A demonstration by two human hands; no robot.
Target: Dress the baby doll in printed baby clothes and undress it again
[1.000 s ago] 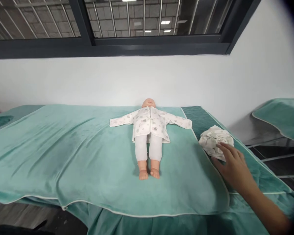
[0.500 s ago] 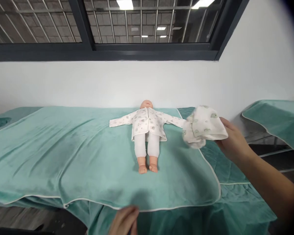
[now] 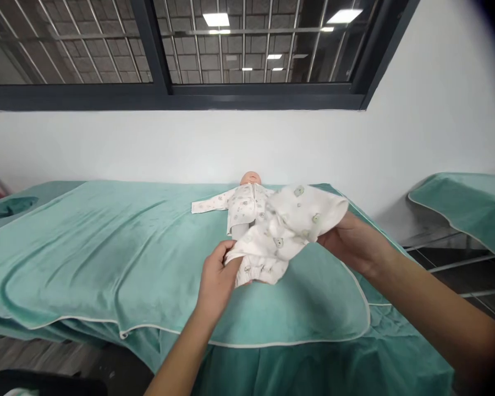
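White baby pants (image 3: 291, 223) with green bear prints are stretched between my two hands, above the bed. My left hand (image 3: 219, 272) pinches them at the lower left, by a gathered elastic edge. At their upper right end, my right hand (image 3: 350, 242) grips the cloth, its fingers partly behind it. Behind the pants a baby doll (image 3: 251, 177) lies on its back in a white printed jacket (image 3: 241, 206), one sleeve stretched out to the left. The pants hide the doll's legs and its other sleeve.
A green blanket (image 3: 119, 247) with white piping covers the bed and hangs over its front edge. Behind it stands a white wall (image 3: 148, 146) below a dark-framed window (image 3: 247, 102). Another green-covered surface (image 3: 470, 201) with metal rails is on the right.
The bunched pants have moved left from beside the doll to in front of it and are spread out more. My left hand has risen from the bed's front edge and taken hold of them.
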